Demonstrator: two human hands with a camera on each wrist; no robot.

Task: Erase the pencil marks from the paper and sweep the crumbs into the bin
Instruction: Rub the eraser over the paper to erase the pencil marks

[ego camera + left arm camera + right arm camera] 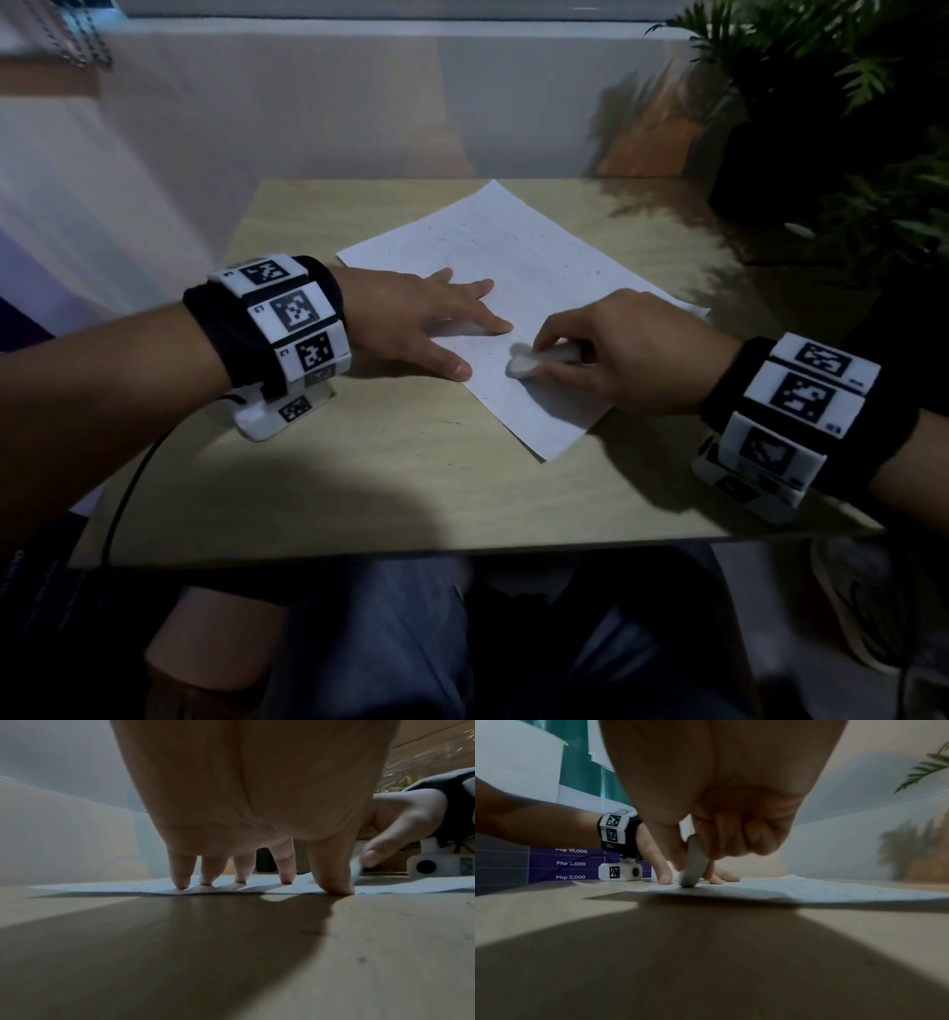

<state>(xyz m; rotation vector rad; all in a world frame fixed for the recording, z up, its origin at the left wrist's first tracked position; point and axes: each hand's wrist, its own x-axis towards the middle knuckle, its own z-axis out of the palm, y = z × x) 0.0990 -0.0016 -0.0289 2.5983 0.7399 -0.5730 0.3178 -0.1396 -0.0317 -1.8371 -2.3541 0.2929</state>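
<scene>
One paper (518,288), one eraser (534,360), two hands, left (411,324) flat, right (626,349) gripping

- The right hand (731,805) pinches a grey eraser (695,860), its tip pressed onto the white paper (808,888).
- The paper lies flat on the counter (706,963).
- The left hand (659,866) presses straight fingers (666,877) on the paper just beyond the eraser.
</scene>
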